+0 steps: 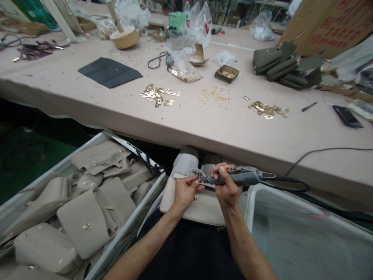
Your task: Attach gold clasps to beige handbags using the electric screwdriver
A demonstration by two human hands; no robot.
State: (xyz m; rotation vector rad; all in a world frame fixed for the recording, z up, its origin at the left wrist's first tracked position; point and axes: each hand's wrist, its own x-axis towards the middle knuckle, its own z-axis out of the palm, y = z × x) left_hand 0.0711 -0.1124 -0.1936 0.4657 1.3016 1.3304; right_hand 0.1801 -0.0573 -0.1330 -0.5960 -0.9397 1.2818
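The step in hand looks like fastening a small metal clasp (199, 177) with an electric screwdriver (247, 177), which calls for keeping its tip steady on the clasp. The left hand (185, 191) pinches the clasp at its fingertips; the right hand (229, 187) has its fingers wrapped around the screwdriver, above the beige bag (204, 210) on the lap.

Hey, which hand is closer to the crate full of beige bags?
Left. The left hand is to the right of the crate, at a small metal piece above a beige bag; the right hand is farther off, gripping the corded power tool.
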